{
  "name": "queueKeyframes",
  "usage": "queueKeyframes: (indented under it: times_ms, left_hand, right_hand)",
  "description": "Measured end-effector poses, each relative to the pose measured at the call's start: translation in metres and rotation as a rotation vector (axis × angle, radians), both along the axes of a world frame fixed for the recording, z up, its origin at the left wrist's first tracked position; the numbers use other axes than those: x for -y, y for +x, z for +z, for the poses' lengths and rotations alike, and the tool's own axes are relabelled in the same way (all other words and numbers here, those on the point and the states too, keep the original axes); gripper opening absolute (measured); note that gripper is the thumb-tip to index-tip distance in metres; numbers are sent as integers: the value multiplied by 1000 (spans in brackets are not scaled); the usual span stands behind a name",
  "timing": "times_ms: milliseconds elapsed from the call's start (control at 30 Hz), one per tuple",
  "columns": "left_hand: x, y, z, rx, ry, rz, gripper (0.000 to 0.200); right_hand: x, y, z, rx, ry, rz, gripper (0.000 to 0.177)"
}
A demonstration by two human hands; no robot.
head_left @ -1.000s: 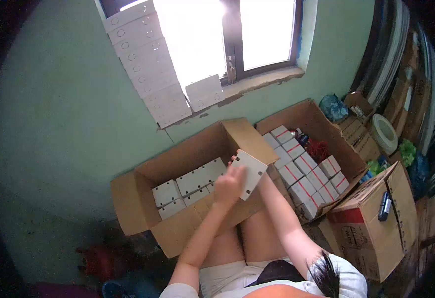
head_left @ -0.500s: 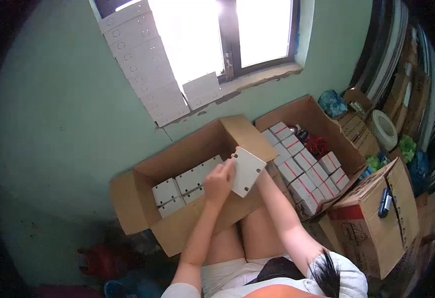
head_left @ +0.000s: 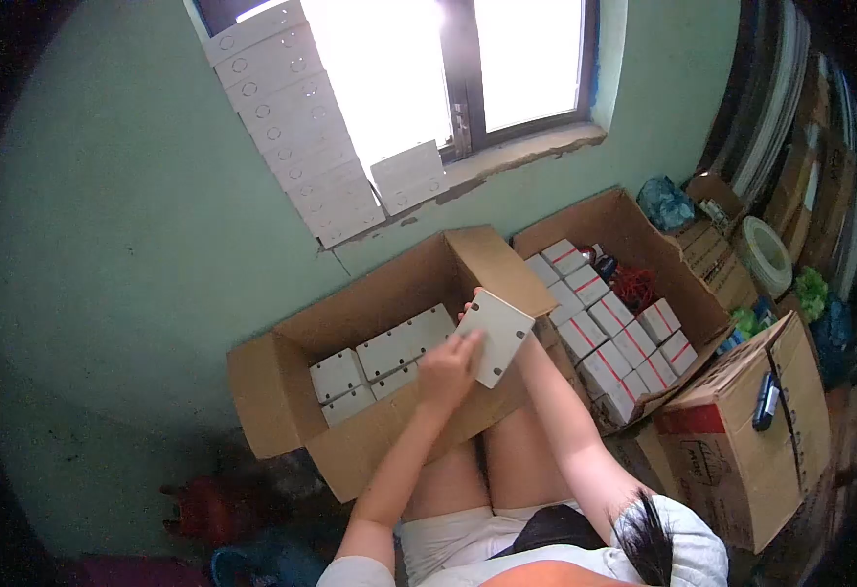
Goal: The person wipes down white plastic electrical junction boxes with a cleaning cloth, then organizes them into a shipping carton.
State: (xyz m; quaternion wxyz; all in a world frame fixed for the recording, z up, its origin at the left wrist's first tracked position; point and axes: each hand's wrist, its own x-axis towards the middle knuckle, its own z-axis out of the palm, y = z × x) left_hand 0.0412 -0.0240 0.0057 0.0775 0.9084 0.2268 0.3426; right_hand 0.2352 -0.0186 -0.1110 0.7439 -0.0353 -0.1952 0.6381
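Observation:
A white square box (head_left: 498,342) with dark spots at its corners is tilted up over the open carton's near right side. My right hand (head_left: 466,307) grips it from behind; only a few fingertips show at its left edge. My left hand (head_left: 448,369) is against the box's left part, its fingers blurred over the white face. Below and to the left, the open carton (head_left: 370,292) holds several similar white boxes (head_left: 389,349) in rows. Most of my right palm is hidden by the box.
To the right, another open carton (head_left: 600,204) holds several small boxes with red stripes (head_left: 611,313) and a red bundle (head_left: 634,286). A closed carton (head_left: 722,460) with a dark blue object (head_left: 766,401) stands nearer. White panels (head_left: 296,137) lean by the window. A white roll (head_left: 766,251) lies farther right.
My left hand has shifted from the box's left edge onto its face. The whole view has moved slightly; the box is still in my right hand.

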Motion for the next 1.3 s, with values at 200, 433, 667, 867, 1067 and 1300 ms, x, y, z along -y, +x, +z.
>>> queueKeyframes:
  times_ms: [200,433,667,867,1067,1300]
  left_hand:
    - [15,-11,-6,-78,90,-312,31]
    - [0,-18,-4,-1,32,-59,29]
    - [-3,-25,-21,-11,35,-66,31]
    - [22,-25,-27,-113,125,96,31]
    - [13,-25,-25,-57,105,21,34]
    - [21,-14,-10,-10,41,63,36]
  right_hand:
    - [5,4,-2,-55,-2,137,39]
    - [9,-8,24,-36,0,55,36]
    - [15,-1,17,-4,56,103,36]
    - [10,-7,18,18,11,-20,35]
    - [9,-2,4,-71,52,-3,37]
    - [15,-8,14,-71,142,-165,44]
